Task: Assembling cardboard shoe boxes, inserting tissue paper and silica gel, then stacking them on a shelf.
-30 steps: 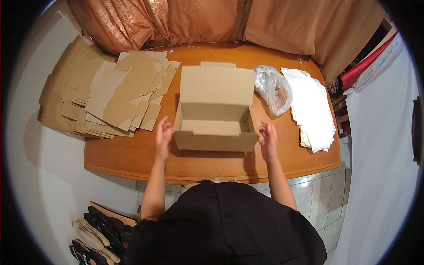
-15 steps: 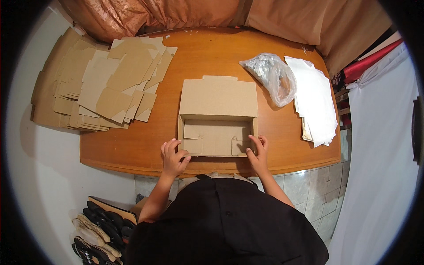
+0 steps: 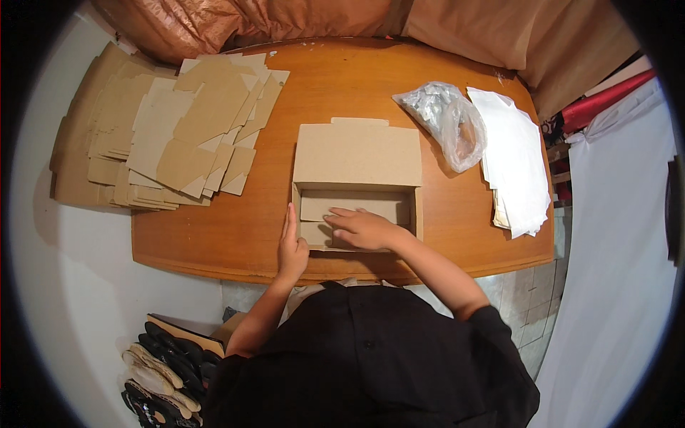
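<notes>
A brown cardboard box (image 3: 358, 153) stands in front of me with its lid raised at the far side. My left hand (image 3: 292, 246) rests flat along the box's left wall, fingers stretched out and pointing away from me. Over the box's inside reaches my right hand (image 3: 360, 228), open, with its fingers spread toward the left. It holds nothing, and whether its fingertips touch the box floor I cannot tell. My right hand and forearm hide part of the floor and the near wall.
Flat cardboard blanks (image 3: 196, 128) lie piled at the table's left. Toward the right sit a clear plastic bag (image 3: 449, 125) of silvery contents and a stack of white paper sheets (image 3: 512, 160). Several shoes (image 3: 168, 357) are on the lower left, beside the wooden table (image 3: 214, 246).
My right hand has left the box's near right corner and moved left over its inside. My left hand has shifted from the near left corner to lie flat along the left wall.
</notes>
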Tool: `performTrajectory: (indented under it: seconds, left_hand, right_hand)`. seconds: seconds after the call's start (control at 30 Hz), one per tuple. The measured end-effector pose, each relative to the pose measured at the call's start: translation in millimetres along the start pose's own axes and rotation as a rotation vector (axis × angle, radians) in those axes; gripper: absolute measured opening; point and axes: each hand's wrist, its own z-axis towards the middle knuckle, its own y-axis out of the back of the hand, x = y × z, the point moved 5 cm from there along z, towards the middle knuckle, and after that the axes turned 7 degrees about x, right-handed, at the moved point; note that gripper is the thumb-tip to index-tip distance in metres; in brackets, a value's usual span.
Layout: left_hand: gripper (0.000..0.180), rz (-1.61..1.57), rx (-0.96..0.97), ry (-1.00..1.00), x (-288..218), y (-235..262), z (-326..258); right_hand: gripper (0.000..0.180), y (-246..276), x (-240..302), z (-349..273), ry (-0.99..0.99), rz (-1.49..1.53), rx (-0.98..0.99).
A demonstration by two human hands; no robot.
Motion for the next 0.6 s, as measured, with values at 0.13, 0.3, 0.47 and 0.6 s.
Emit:
performTrajectory:
  seconds: [0.13, 0.3, 0.47, 0.6]
  left_hand:
    - [0.064, 0.048, 0.024, -0.041, 6.8, -3.9, 3.9]
    - [0.065, 0.066, 0.053, -0.086, 4.2, -0.3, -3.5]
    - [0.078, 0.104, 0.108, -0.188, -2.3, 5.7, -1.0]
    - [0.079, 0.072, 0.158, -0.236, -2.4, 6.2, 2.7]
  right_hand:
    - [0.056, -50.2, -27.9, 55.7, 0.151, -0.435, 0.107]
    - [0.059, -53.4, -22.5, 57.5, 0.112, -0.521, 0.175]
    - [0.072, -37.9, -13.9, 62.9, -0.006, -0.291, 0.352]
    - [0.067, -34.8, -11.5, 66.9, -0.140, 0.057, 0.338]
